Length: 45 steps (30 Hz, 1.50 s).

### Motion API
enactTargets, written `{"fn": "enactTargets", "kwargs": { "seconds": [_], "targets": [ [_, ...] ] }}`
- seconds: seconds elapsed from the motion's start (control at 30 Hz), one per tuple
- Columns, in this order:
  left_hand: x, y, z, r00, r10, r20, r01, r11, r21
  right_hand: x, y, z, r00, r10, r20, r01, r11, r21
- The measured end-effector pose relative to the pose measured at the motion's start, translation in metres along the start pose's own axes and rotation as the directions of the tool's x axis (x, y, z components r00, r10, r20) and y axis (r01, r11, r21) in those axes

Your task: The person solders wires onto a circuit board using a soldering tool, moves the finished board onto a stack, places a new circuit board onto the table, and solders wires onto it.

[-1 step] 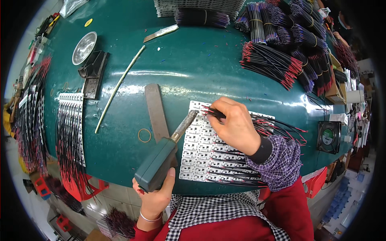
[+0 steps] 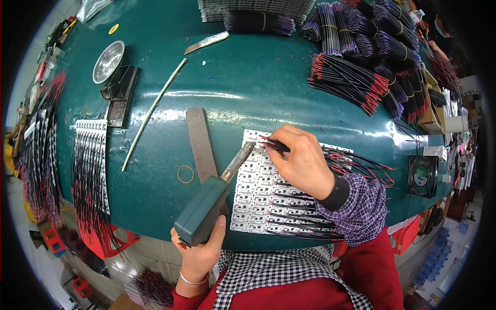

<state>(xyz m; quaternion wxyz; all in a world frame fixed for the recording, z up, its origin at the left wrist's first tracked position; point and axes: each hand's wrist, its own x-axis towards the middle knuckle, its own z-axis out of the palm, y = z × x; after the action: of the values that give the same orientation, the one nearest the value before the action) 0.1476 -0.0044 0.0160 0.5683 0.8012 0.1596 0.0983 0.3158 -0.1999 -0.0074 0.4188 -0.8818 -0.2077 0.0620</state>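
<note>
A dark green soldering gun point(image 2: 202, 211) is gripped by my left hand point(image 2: 202, 252) at the table's near edge. Its metal tip slants up to the top of a white circuit board panel point(image 2: 250, 178), close to the wire ends. Over that panel my right hand point(image 2: 304, 160) is closed, pinching thin black wires point(image 2: 274, 144) with red ends; how many is hidden by the fingers. More black wires point(image 2: 299, 223) lie in rows across the panel's lower right part, beneath my right forearm. Loose red-tipped wires point(image 2: 356, 164) fan out to the right of the hand.
A flat brown bar point(image 2: 201, 142) and a rubber band point(image 2: 185, 174) lie left of the panel. Farther left are a pale rod point(image 2: 155, 113), a metal bowl point(image 2: 109, 62) and a wired panel point(image 2: 93, 170). Wire bundles point(image 2: 351, 82) fill the far right; a small fan point(image 2: 423, 176) stands right.
The soldering gun and its tip have shifted very slightly to the right. My right hand and the panel look unmoved.
</note>
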Motion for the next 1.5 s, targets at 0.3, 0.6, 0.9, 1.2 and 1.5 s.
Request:
{"fn": "enactTargets", "kwargs": {
  "seconds": [0.3, 0.6, 0.9, 1.2, 1.5],
  "targets": [
    [0.006, 0.005, 0.010, 0.998, -0.041, -0.038, 0.042, 0.999, 0.003, 0.000, -0.001, 0.000, 1.000, 0.009, 0.022, -0.008, 0.999, -0.046],
    [-0.003, -0.006, 0.008, 0.991, 0.109, -0.074, -0.094, 0.979, 0.182, 0.002, -0.002, 0.000, 0.999, 0.021, 0.027, -0.021, 0.999, -0.026],
    [-0.002, -0.003, 0.006, 0.998, 0.050, -0.046, -0.045, 0.994, 0.103, 0.007, 0.000, -0.003, 0.997, 0.039, 0.062, -0.040, 0.999, 0.002],
    [0.001, 0.001, 0.002, 0.971, 0.233, 0.048, -0.235, 0.901, 0.364, 0.004, -0.003, -0.003, 0.998, 0.044, 0.047, -0.043, 0.999, -0.014],
    [-0.016, -0.010, -0.005, 0.998, -0.014, -0.060, 0.014, 1.000, -0.001, 0.002, 0.001, -0.010, 0.991, -0.024, 0.129, 0.032, 0.998, -0.056]
  ]
}}
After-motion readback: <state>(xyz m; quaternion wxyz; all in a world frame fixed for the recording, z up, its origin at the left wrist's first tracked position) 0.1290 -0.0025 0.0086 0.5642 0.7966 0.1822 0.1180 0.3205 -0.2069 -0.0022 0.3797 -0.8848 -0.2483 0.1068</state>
